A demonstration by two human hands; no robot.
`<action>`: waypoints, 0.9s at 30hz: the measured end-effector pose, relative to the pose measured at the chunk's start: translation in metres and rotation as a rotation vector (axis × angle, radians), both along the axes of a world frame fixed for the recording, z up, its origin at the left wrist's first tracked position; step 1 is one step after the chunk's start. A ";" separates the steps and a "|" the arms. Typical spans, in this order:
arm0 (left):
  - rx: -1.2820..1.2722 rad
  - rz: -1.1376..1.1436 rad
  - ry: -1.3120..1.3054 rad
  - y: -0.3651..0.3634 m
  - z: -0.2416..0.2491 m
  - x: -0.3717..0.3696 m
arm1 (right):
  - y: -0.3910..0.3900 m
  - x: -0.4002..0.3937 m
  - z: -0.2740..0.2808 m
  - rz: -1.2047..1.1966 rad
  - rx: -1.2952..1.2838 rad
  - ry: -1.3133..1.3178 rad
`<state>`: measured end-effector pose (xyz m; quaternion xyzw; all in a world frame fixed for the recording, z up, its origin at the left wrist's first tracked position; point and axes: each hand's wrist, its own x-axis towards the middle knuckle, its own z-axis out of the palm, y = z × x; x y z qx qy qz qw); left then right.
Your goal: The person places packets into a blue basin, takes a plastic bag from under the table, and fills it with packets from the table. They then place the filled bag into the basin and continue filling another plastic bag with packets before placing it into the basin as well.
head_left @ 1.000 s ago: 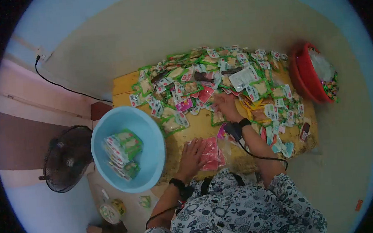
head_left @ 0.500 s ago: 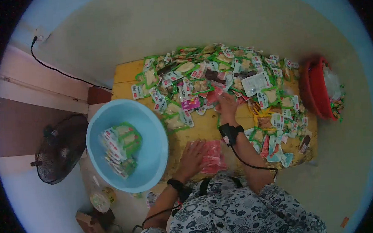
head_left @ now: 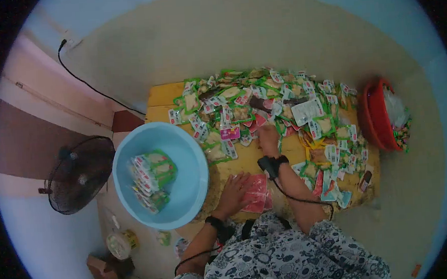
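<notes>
My left hand [head_left: 233, 193] lies flat with its fingers out on the table, touching the left edge of a small stack of red packets [head_left: 256, 192]. My right hand [head_left: 269, 138] is at the near edge of a heap of snack packets [head_left: 242, 113], its fingers curled in beside some red packets [head_left: 259, 121]. What sits between those fingers, if anything, is hidden. Most packets in the heap are clear with green edges and white labels; a purple packet [head_left: 230, 133] lies just left of my right hand.
A blue basin [head_left: 197, 176] holding several green-edged packets [head_left: 152, 178] stands left of the yellow table [head_left: 163, 97]. Red basins [head_left: 375, 114] with plastic bags are at the right end. A black fan [head_left: 81, 174], a tub [head_left: 120, 244] and a cardboard box [head_left: 106, 269] are at the far left.
My right hand has drawn slightly back and its fingers have curled in at the heap. My left hand stays by the red stack. The whole view has shifted slightly.
</notes>
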<state>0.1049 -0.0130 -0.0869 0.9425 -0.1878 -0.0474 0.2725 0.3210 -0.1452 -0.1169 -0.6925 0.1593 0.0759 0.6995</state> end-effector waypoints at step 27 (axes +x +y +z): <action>-0.060 0.044 -0.004 0.003 0.014 -0.004 | 0.033 0.008 0.010 0.119 0.224 0.139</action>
